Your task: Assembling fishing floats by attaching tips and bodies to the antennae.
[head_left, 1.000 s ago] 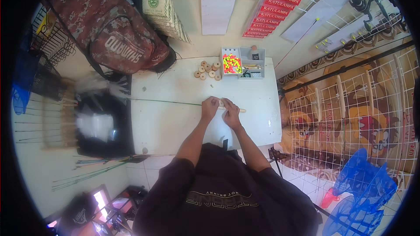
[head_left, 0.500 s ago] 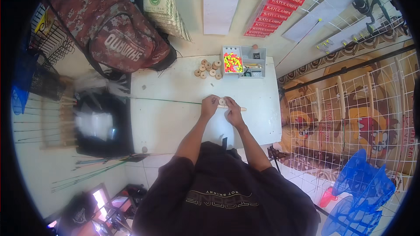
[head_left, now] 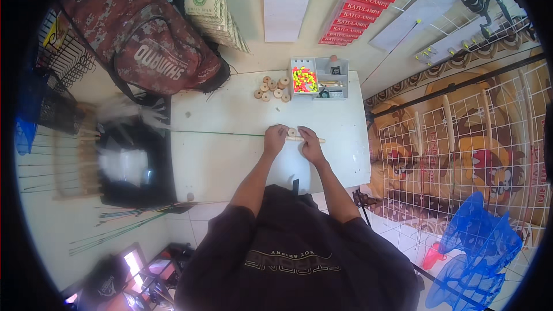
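Table: the white table (head_left: 230, 161) fills the middle, with bare surface to the left of the hands and toward its near edge; its right edge runs close to a wire grid panel (head_left: 489, 155).
Bag: a long camouflage bag (head_left: 135, 40) leans at the table's far left corner, white lettering on its side.
Red sign: a red hanging package strip (head_left: 366, 3) with white lettering slants on the wall above the tray; a plain white panel (head_left: 288, 0) hangs to its left.
Nets: blue nets (head_left: 478, 247) lie on the floor to the lower right, well apart from the table.
Tray: a grey compartment tray (head_left: 337, 80) stands at the table's far edge; its left compartment holds yellow and red beads (head_left: 304, 79).
Spools: a cluster of small wooden spools (head_left: 272, 87) lies just left of the tray.
Rod: a thin green rod (head_left: 219, 133) runs across the table from the left toward the hands.
Left hand: the left hand (head_left: 275, 139) is curled closed at the rod's end, beside the wooden handle piece (head_left: 299, 136).
Right hand: the right hand (head_left: 311, 145) is closed over the wooden handle piece, whose tip shows past it on the right.
Grip detail: finger positions are too small to tell.
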`<state>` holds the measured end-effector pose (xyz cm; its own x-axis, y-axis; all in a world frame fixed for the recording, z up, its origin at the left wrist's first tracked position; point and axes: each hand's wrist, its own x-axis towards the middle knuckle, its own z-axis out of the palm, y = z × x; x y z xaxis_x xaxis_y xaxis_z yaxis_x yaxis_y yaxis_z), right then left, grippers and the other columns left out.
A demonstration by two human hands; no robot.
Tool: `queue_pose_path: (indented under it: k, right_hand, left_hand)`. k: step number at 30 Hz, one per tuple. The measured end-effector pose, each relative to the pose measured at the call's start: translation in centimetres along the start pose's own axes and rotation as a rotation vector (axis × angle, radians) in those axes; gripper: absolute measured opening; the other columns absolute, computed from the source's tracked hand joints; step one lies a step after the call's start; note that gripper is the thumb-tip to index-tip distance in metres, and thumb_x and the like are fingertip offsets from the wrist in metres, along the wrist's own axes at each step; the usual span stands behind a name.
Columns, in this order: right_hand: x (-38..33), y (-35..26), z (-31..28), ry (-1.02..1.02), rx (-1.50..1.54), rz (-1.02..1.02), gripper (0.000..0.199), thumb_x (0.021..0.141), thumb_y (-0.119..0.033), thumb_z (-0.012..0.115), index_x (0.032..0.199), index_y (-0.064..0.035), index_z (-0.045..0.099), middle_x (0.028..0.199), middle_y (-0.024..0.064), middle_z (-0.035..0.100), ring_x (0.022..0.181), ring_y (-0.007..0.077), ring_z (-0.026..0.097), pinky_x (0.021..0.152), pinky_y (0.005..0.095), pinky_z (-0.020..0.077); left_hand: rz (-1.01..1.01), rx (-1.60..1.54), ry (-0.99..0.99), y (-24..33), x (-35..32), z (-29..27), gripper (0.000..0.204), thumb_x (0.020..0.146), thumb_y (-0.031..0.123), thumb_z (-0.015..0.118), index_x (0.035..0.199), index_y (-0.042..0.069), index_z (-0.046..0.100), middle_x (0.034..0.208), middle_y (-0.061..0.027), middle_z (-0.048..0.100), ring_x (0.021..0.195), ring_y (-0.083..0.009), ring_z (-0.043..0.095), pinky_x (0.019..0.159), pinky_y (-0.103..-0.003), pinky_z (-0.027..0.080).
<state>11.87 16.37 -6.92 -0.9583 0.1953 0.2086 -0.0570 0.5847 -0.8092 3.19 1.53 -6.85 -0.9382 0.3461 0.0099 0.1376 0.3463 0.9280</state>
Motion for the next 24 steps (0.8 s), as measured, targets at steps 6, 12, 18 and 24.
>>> queue_pose_path:
  k: [6, 12, 18, 24]
  right_hand:
    - [0.0, -2.0, 0.1, 0.013, 0.036, 0.056, 0.045, 0.075, 0.007, 0.051, 0.119, -0.0022, 0.059, 0.121, 0.0162, 0.057, 0.121, 0.0333, 0.046, 0.104, 0.0400, 0.0367]
    - [0.5, -1.3, 0.3, -0.019, -0.041, 0.085, 0.038, 0.080, -0.001, 0.059, 0.117, -0.0077, 0.062, 0.112, 0.0151, 0.059, 0.115, 0.0330, 0.047, 0.101, 0.0409, 0.0379]
    - [1.6, -2.2, 0.4, -0.035, -0.093, 0.183, 0.031, 0.078, -0.007, 0.066, 0.108, -0.0084, 0.067, 0.102, 0.0129, 0.063, 0.099, 0.0293, 0.053, 0.086, 0.0368, 0.0447]
    - [1.9, -2.7, 0.6, 0.048, -0.047, 0.142, 0.029, 0.074, -0.007, 0.072, 0.102, -0.0058, 0.069, 0.082, 0.0085, 0.066, 0.073, 0.0211, 0.056, 0.067, 0.0309, 0.0474]
  left_hand:
    - [0.040, -0.044, -0.054, -0.3, -0.7, -0.8, 0.014, 0.081, 0.005, 0.063, 0.094, 0.003, 0.068, 0.085, -0.0135, 0.067, 0.079, -0.0260, 0.062, 0.075, -0.035, 0.050]
    - [0.253, 0.172, -0.116, -0.5, -1.2, -1.2, 0.039, 0.079, 0.004, 0.066, 0.117, 0.006, 0.061, 0.107, -0.0088, 0.064, 0.107, -0.0259, 0.052, 0.089, -0.035, 0.047]
    - [0.137, 0.165, -0.150, 0.2, -1.1, -1.7, 0.045, 0.075, 0.005, 0.071, 0.118, 0.009, 0.062, 0.106, -0.0044, 0.066, 0.106, -0.0251, 0.050, 0.093, -0.036, 0.044]
    - [0.095, 0.117, -0.132, 0.1, -1.2, -1.7, 0.048, 0.071, 0.003, 0.073, 0.116, 0.015, 0.064, 0.101, -0.0012, 0.068, 0.098, -0.0241, 0.051, 0.090, -0.035, 0.045]
